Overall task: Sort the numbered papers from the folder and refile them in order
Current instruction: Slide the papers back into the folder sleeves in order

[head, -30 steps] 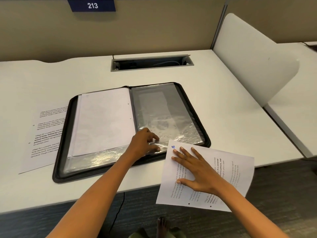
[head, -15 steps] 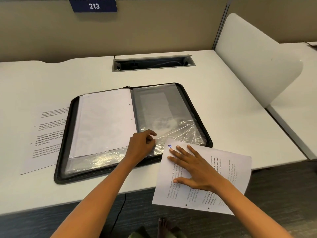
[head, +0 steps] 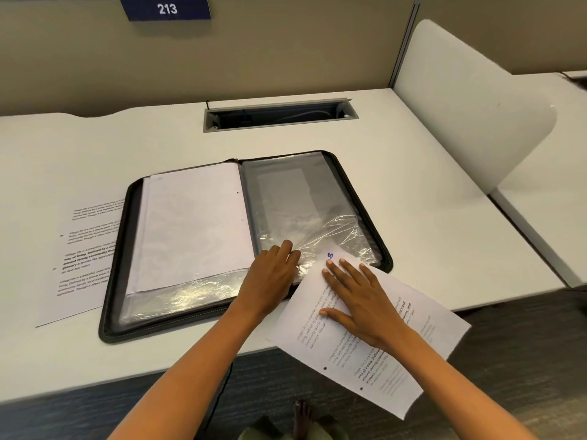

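Black zip folder [head: 108,312] lying open and flat on the white counter [head: 428,217], near its front edge. On its left half, a clear sleeve with a white sheet [head: 190,223] inside, blank side up. On its right half, an empty clear sleeve [head: 305,201], crinkled and shiny at the near corner.

Left hand [head: 270,277] resting palm down at the bottom of the spine, fingers [head: 286,249] loosely bent over the near edge of the right sleeve; whether pinching the plastic or only pressing on it, cannot tell.

Right hand [head: 359,300] flat on the paper marked 8 [head: 381,354], fingers straight and spread, thumb out to the side, nothing gripped. Paper angled, printed side up, the blue handwritten 8 at its far corner just past the fingertips. That corner overlapping the near right corner of the folder and lying on the crinkled sleeve, just beside the left hand's fingers. Rest of the paper under the palm and sticking out well beyond the counter's front edge.

Another printed page [head: 79,258] flat on the counter to the left, its right side tucked under the folder's edge.

Further back, a cable slot [head: 279,114] set into the counter, and a blue plate reading 213 [head: 165,7] on the partition wall. White divider panel [head: 470,106] standing at the right.
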